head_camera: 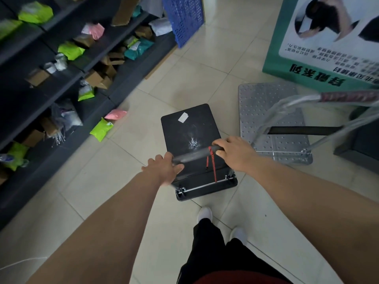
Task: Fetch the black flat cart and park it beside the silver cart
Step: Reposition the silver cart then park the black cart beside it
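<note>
— What sort of room is it?
— A pale tiled floor [190, 66], with dark shelves [26, 95] of parcels [35, 12] filling the left of the frame.
— Where is the black flat cart [188, 130]?
— Centre frame, on the floor. The silver cart [266, 103] stands just to its right, with a narrow strip of tile between them.
— And the hands?
— Both curl round the black cart's handle [194, 154]: the left hand [164, 171] at its left end, the right hand [235, 153] at its right end, beside a red strap [213, 167].
</note>
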